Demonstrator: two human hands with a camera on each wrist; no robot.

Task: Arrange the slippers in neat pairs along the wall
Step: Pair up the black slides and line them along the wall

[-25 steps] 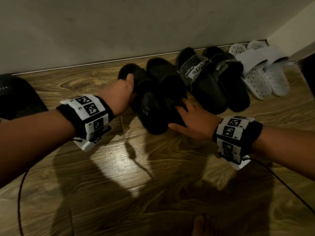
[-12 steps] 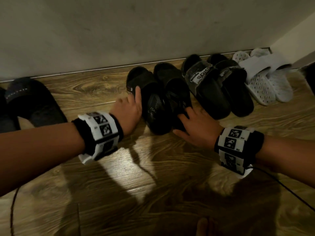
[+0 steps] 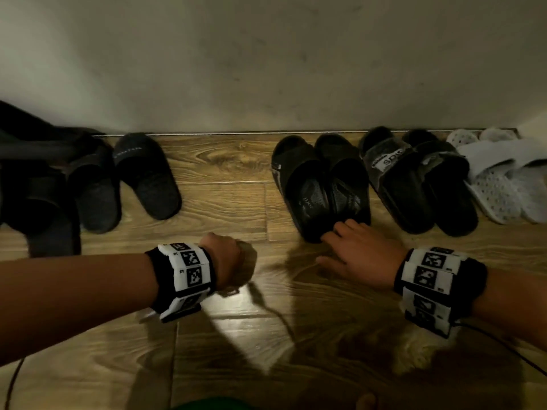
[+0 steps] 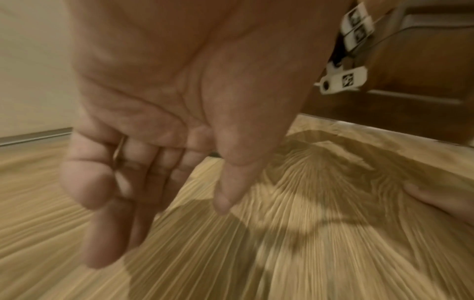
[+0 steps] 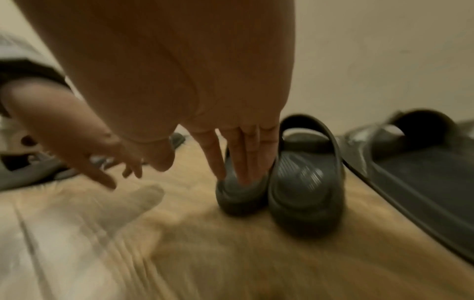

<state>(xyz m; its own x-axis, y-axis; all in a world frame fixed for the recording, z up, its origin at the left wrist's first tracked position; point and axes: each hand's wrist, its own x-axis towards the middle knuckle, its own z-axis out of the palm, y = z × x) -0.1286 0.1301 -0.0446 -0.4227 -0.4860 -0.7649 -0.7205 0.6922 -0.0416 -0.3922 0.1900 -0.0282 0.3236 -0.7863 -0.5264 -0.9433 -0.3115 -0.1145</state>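
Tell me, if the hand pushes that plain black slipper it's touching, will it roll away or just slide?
Probably slide. The plain black slipper lies flat on its sole, so it has nothing to roll on. The wooden floor looks smooth and shiny, so a push from the right hand should scoot it. It looks like thick moulded foam, so likely light and a bit bendy.

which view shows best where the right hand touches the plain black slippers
The right wrist view: straight fingers rest on the heel of the left plain black slipper. The head view shows the right hand covering that heel. The left wrist view shows no slippers.
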